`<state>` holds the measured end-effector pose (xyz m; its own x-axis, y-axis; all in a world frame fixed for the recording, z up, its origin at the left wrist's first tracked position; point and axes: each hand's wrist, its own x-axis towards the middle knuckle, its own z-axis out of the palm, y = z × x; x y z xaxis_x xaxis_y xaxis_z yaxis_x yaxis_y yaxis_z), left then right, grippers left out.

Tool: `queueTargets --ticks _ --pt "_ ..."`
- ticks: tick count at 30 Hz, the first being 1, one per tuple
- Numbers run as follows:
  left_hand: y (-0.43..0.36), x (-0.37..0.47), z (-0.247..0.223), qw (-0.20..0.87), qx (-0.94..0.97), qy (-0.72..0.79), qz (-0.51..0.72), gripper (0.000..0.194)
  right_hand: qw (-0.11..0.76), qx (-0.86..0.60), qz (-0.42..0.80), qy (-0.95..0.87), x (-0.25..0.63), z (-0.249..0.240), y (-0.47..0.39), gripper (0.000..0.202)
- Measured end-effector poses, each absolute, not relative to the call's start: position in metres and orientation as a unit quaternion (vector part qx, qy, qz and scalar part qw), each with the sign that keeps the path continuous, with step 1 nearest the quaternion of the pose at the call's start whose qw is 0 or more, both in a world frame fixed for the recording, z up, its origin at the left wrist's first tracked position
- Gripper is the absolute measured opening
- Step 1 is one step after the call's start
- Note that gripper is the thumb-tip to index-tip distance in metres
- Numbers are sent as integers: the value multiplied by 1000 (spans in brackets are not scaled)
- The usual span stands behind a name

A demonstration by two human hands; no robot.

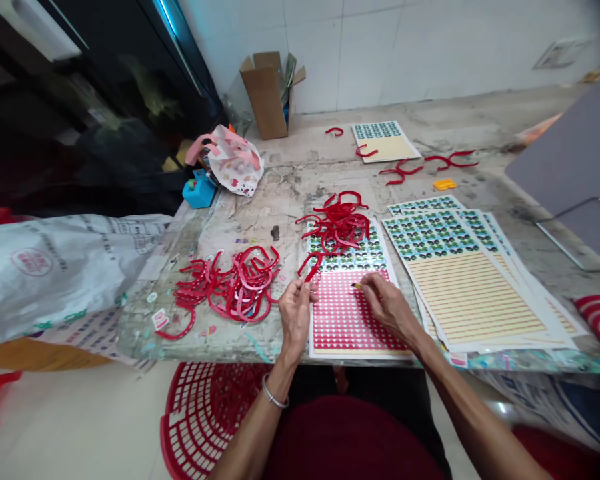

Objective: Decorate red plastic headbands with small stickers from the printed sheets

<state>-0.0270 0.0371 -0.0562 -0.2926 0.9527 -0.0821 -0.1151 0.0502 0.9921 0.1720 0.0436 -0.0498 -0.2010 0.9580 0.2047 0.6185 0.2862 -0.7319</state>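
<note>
Between the fingertips of my left hand (296,313) is a red curved strip (310,264), its hooked end pointing up and away. My right hand (387,303) pinches a small yellowish piece with a dark end (356,285), too small to name. It hovers above a sticker sheet (335,320) with rows of white marks on red and pink and a green-and-blue printed band. A pile of red curved strips (341,223) covers the sheet's far end. Left of my left hand lies another pile of red curved strips (243,283), several of them with pale dots.
More printed sheets (480,293) are stacked at the right. Farther back are another sheet (387,143), a yellow piece (445,185) and loose red strips. A cardboard box (264,100), a bag (235,163) and a blue box (199,191) stand back left. Below is a red basket (180,427).
</note>
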Motion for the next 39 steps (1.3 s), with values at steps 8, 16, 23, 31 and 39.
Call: queueTargets --ticks 8,16,23,31,39 --pt "34 -23 -54 479 362 552 579 20 277 -490 217 -797 155 -44 51 8" --pt "4 -23 -67 580 355 514 523 23 205 -397 202 -871 126 -58 -7 14" --pt "-5 -27 -73 592 364 512 506 20 210 -371 154 -891 119 -68 -7 13" --pt "-5 -26 -76 596 361 506 508 25 222 -349 169 -895 118 -69 -6 16" --pt "-4 -26 -74 593 364 513 502 26 206 -348 171 -898 117 -69 -5 14"
